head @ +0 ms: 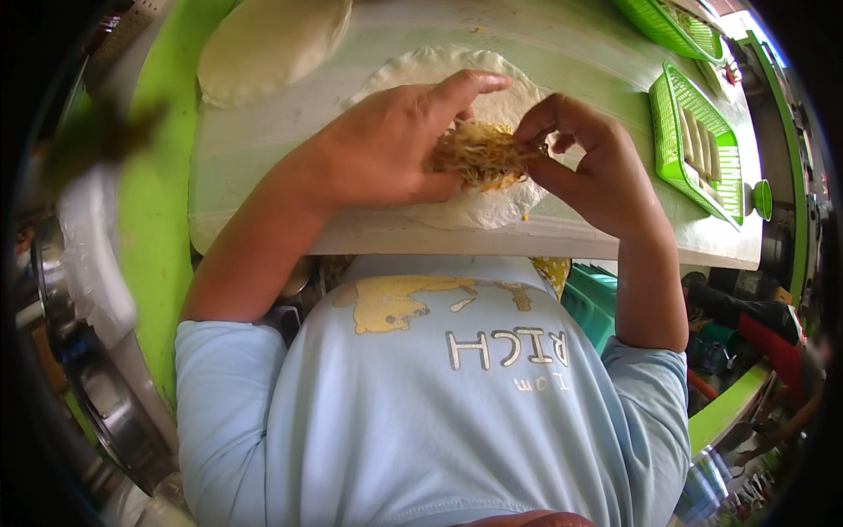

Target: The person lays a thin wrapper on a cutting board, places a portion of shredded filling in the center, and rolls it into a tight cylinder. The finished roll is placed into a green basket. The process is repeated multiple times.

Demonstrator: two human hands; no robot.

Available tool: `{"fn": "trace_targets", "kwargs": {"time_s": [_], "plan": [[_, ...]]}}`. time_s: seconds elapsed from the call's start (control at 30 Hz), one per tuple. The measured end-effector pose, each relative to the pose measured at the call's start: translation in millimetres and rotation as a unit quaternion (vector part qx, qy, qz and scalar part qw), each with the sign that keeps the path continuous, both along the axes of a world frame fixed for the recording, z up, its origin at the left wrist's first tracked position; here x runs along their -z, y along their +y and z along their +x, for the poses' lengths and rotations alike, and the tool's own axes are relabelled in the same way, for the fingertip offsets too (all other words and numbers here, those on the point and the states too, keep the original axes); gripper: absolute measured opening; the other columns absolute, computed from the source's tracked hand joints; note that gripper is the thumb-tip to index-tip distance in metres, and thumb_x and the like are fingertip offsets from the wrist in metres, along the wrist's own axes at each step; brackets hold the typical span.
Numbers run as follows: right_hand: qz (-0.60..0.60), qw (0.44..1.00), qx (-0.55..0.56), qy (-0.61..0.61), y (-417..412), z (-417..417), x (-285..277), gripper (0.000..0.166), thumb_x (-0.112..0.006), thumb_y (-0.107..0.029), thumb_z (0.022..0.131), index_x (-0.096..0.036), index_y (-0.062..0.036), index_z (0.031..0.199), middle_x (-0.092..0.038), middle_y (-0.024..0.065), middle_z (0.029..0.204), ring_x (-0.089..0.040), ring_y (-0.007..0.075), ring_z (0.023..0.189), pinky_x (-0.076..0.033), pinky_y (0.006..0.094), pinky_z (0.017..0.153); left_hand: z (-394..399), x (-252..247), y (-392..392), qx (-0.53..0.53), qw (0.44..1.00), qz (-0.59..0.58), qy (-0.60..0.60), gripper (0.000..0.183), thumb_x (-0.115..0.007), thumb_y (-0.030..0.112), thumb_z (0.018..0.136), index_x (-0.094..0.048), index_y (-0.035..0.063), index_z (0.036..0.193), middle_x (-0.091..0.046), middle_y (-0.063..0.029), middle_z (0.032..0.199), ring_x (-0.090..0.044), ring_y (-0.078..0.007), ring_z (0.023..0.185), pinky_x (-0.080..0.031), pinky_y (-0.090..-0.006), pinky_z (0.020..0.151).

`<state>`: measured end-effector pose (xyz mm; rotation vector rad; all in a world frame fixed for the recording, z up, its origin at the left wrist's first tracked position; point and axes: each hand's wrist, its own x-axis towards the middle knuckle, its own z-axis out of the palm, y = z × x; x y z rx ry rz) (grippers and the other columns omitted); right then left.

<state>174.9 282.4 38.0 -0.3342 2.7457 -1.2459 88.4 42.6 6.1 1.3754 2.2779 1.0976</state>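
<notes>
A thin, pale round wrapper (461, 212) lies on the light-coloured tabletop, and a heap of shredded vegetable filling (486, 155) rests on it. My left hand (395, 145) curves around the left end of the heap. Its thumb is on the near side, while the index finger stretches out over the far side. At the right end, my right hand (583, 155) pinches the filling between thumb and fingers. Parts of the wrapper and some left fingertips are hidden by my hands and the heap.
More round wrappers (270, 53) lie at the back left. On the right, a green plastic basket (668, 148) contains several pale rolls (699, 145); another green basket (678, 29) is behind it. The table's front edge (461, 244) runs close to my body.
</notes>
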Motion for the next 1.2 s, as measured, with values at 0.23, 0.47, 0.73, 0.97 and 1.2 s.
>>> {"fn": "trace_targets", "kwargs": {"time_s": [0.23,0.47,0.73,0.97,1.2], "plan": [[0.088,0.990,-0.055,0.092,-7,-7,13,0.032,-0.077,-0.013,0.083,-0.073,-0.0088,0.114,-0.072,0.0142,0.118,-0.065,0.0333,0.114,-0.052,0.0433,0.100,-14,7,-10,0.010,0.999,-0.023,0.037,0.092,-0.092,0.023,0.066,-0.050,0.0120,0.147,-0.067,-0.0089,0.106,-0.066,-0.0261,0.098,-0.052,-0.0384,0.090],[0.071,0.990,-0.070,0.105,-24,-17,23,0.022,-0.077,-0.009,0.083,-0.077,-0.0066,0.105,-0.075,0.0099,0.102,-0.069,0.0273,0.094,-0.055,0.0411,0.084,-23,12,-13,0.032,0.999,-0.014,0.006,0.095,-0.093,0.027,0.065,-0.049,0.0107,0.147,-0.067,-0.0085,0.108,-0.065,-0.0249,0.101,-0.052,-0.0382,0.090],[-0.064,0.992,0.001,0.110,-11,-3,-26,0.021,-0.079,0.001,0.084,-0.079,-0.0052,0.105,-0.074,0.0027,0.095,-0.061,0.0086,0.079,-0.044,0.0261,0.070,-25,18,-14,0.036,0.997,0.005,0.073,0.100,-0.093,0.032,0.064,-0.046,0.0091,0.150,-0.065,-0.0111,0.116,-0.061,-0.0277,0.113,-0.049,-0.0411,0.102],[0.033,0.998,0.024,0.054,-4,-2,17,0.015,-0.075,-0.007,0.089,-0.079,-0.0065,0.103,-0.075,0.0067,0.092,-0.064,0.0163,0.069,-0.052,0.0318,0.063,-2,23,12,0.016,1.000,0.004,0.022,0.091,-0.085,0.018,0.070,-0.044,0.0105,0.151,-0.064,-0.0129,0.113,-0.062,-0.0281,0.111,-0.051,-0.0411,0.099],[-0.150,0.983,0.064,0.083,-1,-3,9,0.015,-0.077,-0.013,0.093,-0.076,-0.0041,0.105,-0.076,0.0045,0.091,-0.066,0.0095,0.075,-0.055,0.0265,0.069,-7,6,3,0.017,0.993,-0.045,-0.112,0.086,-0.082,0.012,0.072,-0.046,0.0114,0.149,-0.063,-0.0103,0.105,-0.063,-0.0240,0.099,-0.055,-0.0378,0.090]]}}
